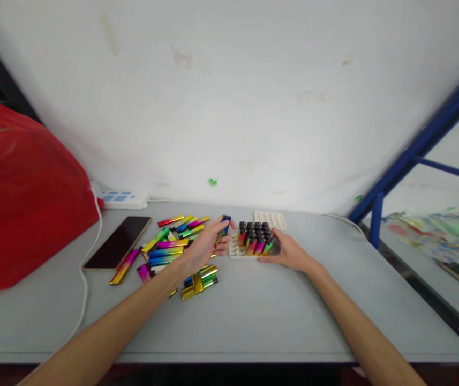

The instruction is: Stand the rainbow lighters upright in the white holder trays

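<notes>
Glossy and metallic, the small blue lighter (pixel 223 228) sits in your left hand (pixel 205 247), pinched between thumb and fingers which are closed around its lower body, and it is held tilted just at the left edge of the white plastic tray with round holes (pixel 235 251). Your right hand (pixel 289 253) lies on the near right corner of this tray; the fingers are partly curled against it, but I cannot tell if they really grip it or only steady it.

I judge the lighter to be light, stiff and rather slippery, because of its shiny coat. Take it by the middle of the long body, not by the black cap. The upright rainbow-coloured lighters with black caps (pixel 255 238) stand close together in the tray, so a small push may tip them.

Left of the tray lies the loose heap of rainbow metallic lighters (pixel 168 249), some touching each other. A black smartphone (pixel 119 241) lies farther left, near a white cable (pixel 87 279), and a white power strip (pixel 122 198) is at the far wall. A big red plastic bag (pixel 20 198) fills the far left. A second white tray (pixel 270 219) lies just behind the first.

The grey table (pixel 253 316) has free room near you and to the right; its right edge is close to a blue metal frame (pixel 409 155).
</notes>
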`<state>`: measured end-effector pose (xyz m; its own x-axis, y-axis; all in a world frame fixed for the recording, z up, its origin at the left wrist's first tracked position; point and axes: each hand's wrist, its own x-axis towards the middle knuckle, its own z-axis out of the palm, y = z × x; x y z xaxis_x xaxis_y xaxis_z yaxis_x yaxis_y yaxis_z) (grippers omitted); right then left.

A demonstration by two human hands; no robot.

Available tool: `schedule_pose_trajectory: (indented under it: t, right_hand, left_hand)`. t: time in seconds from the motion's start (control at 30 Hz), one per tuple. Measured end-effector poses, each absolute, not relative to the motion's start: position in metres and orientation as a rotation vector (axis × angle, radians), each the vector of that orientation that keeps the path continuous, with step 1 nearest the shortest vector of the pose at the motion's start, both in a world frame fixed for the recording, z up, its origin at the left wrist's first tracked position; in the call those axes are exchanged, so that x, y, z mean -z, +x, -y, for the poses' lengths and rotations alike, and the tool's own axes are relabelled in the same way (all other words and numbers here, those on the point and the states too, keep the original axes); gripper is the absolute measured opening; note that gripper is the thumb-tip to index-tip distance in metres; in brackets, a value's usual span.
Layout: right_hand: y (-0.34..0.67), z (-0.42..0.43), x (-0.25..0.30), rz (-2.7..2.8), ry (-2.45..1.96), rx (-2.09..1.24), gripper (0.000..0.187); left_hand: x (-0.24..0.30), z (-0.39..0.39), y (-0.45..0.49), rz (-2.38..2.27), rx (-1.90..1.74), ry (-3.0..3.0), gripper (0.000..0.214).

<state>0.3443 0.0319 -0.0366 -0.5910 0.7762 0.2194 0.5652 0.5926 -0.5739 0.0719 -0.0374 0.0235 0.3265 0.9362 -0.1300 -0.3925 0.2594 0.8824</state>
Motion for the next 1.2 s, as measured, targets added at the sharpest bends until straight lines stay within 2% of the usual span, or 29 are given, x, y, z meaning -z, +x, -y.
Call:
schedule_pose_trajectory:
  t: [0.1, 0.17, 0.47, 0.7, 0.97, 1.2]
  right_hand:
    - [0.344, -0.032, 0.036, 2.373, -1.079, -0.629, 0.069]
    - [0.344, -0.031, 0.035, 2.373, -1.083, -0.627, 0.068]
    - [0.344, -0.032, 0.036, 2.371, -1.060, -0.629, 0.072]
    - [0.344, -0.033, 0.037, 2.375, -1.073, -0.607, 0.067]
    - [0.342, -0.032, 0.032, 2.375, -1.073, -0.601, 0.061]
    - [0.342, -0.033, 0.034, 2.362, -1.061, -0.596, 0.061]
  left_hand:
    - [-0.022, 0.038, 0.073, -0.797, -0.973, 0.826, 0.042]
    - [-0.020, 0.038, 0.074, -0.816, -0.963, 0.853, 0.044]
    - [-0.017, 0.045, 0.077, -0.781, -0.939, 0.903, 0.031]
    - [-0.013, 0.041, 0.079, -0.880, -0.991, 0.940, 0.040]
    - [-0.012, 0.039, 0.079, -0.888, -0.991, 0.926, 0.030]
    - [-0.009, 0.036, 0.083, -0.916, -1.106, 1.003, 0.035]
